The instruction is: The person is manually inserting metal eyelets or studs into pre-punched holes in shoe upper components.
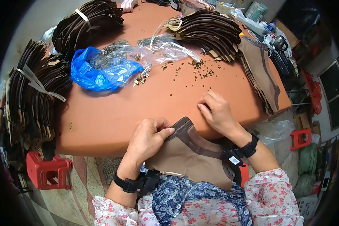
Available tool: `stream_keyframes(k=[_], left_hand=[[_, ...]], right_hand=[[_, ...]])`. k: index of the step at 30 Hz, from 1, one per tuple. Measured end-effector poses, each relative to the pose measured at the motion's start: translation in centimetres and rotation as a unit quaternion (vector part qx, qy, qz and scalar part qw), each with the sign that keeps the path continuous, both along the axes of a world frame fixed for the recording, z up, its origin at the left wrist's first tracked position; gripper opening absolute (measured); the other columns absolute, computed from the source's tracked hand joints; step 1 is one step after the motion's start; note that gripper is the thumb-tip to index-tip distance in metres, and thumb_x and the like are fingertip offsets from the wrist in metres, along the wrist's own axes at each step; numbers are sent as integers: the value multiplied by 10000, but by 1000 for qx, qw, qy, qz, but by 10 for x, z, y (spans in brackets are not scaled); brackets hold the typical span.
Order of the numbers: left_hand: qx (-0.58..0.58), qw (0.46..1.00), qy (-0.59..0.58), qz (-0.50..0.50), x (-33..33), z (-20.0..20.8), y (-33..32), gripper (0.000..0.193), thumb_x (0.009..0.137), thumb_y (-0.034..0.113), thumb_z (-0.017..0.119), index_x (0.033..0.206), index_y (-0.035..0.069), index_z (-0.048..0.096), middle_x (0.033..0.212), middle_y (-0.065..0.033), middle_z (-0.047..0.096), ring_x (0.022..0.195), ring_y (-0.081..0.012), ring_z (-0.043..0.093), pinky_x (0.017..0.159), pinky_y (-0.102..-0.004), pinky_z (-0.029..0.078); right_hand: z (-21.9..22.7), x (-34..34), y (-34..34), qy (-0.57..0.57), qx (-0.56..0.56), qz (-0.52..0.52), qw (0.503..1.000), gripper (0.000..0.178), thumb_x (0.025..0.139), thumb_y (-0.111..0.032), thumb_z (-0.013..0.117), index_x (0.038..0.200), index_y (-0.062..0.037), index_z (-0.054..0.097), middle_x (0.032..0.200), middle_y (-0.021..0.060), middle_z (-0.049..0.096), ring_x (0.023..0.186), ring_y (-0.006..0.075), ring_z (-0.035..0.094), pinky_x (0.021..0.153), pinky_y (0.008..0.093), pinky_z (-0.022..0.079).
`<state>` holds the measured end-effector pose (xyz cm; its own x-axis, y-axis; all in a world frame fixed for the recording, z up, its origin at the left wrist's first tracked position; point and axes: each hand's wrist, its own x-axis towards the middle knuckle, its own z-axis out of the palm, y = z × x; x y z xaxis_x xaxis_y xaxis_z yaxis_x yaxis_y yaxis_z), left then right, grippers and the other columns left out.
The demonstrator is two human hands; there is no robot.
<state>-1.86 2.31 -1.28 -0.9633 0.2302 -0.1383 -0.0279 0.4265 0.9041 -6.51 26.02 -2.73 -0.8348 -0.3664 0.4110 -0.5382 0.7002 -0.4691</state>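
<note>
- Brown leather piece (pixel 188 158), tan with a darker stitched band, lies over the person's lap and leans against the near edge of the orange table (pixel 113 113).
- Left hand (pixel 148 137) is closed on the upper corner of that piece, thumb and fingers pinching the dark band just at the table's near edge.
- Right hand (pixel 216 111) rests on the tabletop close to the near edge, fingers curled together and pressing down; whether a small part sits under the fingertips cannot be told.
- Small dark metal bits (pixel 199 69) lie scattered across the middle of the table, beyond the right hand.
- A blue plastic bag (pixel 96 69) and a clear plastic bag (pixel 154 51) with more metal fittings lie toward the far left part of the table.
- Bundles of dark cut leather (pixel 214 32) are stacked at the far edge, and another tied bundle (pixel 34 94) hangs off the left edge.
- A red stool (pixel 47 169) stands on the floor under the left near corner.
</note>
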Motion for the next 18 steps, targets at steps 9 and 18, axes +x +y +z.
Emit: stream_keyframes(k=[9, 18], left_hand=[[38, 999, -4, -19, 1, -8, -1, 168, 832, 142, 642, 915, 12, 708, 627, -132, 616, 582, -182, 592, 589, -333, 457], [102, 994, -41, -20, 3, -5, -3, 176, 843, 108, 629, 955, 1, 712, 707, -87, 679, 647, -115, 600, 629, -286, 481]], right_hand=[[15, 39, -30, -17, -98, 115, 988, 86, 750, -5, 698, 806, -7, 633, 984, 113, 601, 1031, 307, 571, 866, 403, 466], [11, 44, -38, -8, -84, 91, 992, 98, 740, -17, 716, 801, -7, 641, 1041, 111, 601, 1059, 316, 559, 895, 403, 461]])
